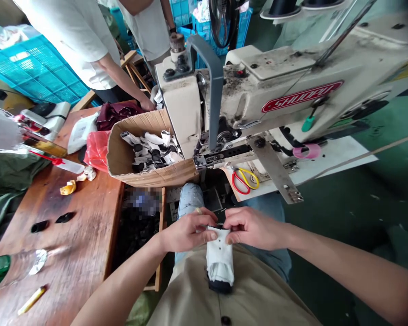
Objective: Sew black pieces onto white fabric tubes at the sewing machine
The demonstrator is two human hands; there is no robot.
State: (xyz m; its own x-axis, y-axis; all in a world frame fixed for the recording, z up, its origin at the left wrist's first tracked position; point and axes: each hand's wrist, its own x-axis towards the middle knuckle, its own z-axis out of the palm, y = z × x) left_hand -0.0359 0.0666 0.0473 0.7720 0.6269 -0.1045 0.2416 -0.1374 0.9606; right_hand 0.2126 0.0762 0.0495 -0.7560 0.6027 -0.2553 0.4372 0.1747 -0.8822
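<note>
A small white sewn piece [220, 253] with a black end and a few dark dots hangs in front of my shirt; it looks like a little shoe upper. My left hand [192, 230] pinches its top left edge between thumb and fingers. At the top right edge, my right hand [247, 227] grips it the same way. A dark strip shows along the top edge between the fingertips. Just beyond my hands stands a sewing machine [237, 104] with a long narrow arm.
A cardboard box [152, 176] of similar white and black pieces stands left of the machine. Red and yellow-handled scissors [244, 181] lie on the machine's table. The wooden table [78, 231] at left holds black pieces, a lighter [32, 300] and bags. A co-worker [74, 40] stands behind it.
</note>
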